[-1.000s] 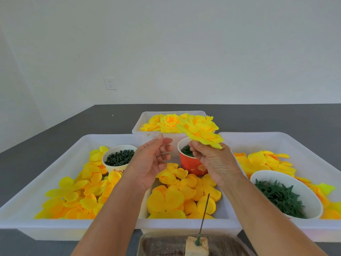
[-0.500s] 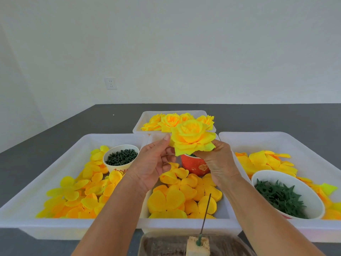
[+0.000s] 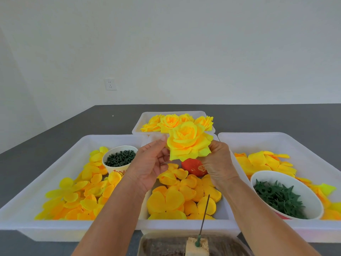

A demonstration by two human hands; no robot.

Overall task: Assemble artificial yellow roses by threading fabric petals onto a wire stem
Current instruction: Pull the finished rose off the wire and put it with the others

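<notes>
The landmark here is the finished rose [image 3: 188, 141], held up in the air between the two hands and above the middle tray [image 3: 186, 225].

To the left of the rose, the left hand [image 3: 151, 166] has its fingertips [image 3: 162, 138] against the outer petals, thumb and fingers curled in as if pinching the edge. Lower left of the rose, a white cup of dark green pieces [image 3: 120, 157] stands in the left tray [image 3: 55, 230] among loose petals.

The rose faces the camera, so its axis runs away from the viewer and slightly down. Just behind it lies the far tray of finished roses [image 3: 173, 122], probably where this one goes. Below it, an orange cup [image 3: 193, 167] peeks out, its mouth hidden by the petals. Further below, at the near edge, a thin stem rod [image 3: 203, 217] stands tilted in a foam block [image 3: 196, 247].

To the right of the rose, the right hand [image 3: 219, 163] grips it from behind and underneath. Its fingertips are hidden by the petals, so the exact hold cannot be seen. Both hands are about equally near, but the right one seems to carry the weight. Whether the rose has a stem under it cannot be told. Lower right, a white bowl of green leaf pieces [image 3: 284, 196] sits in the right tray [image 3: 313, 235], which the frame cuts off.
</notes>
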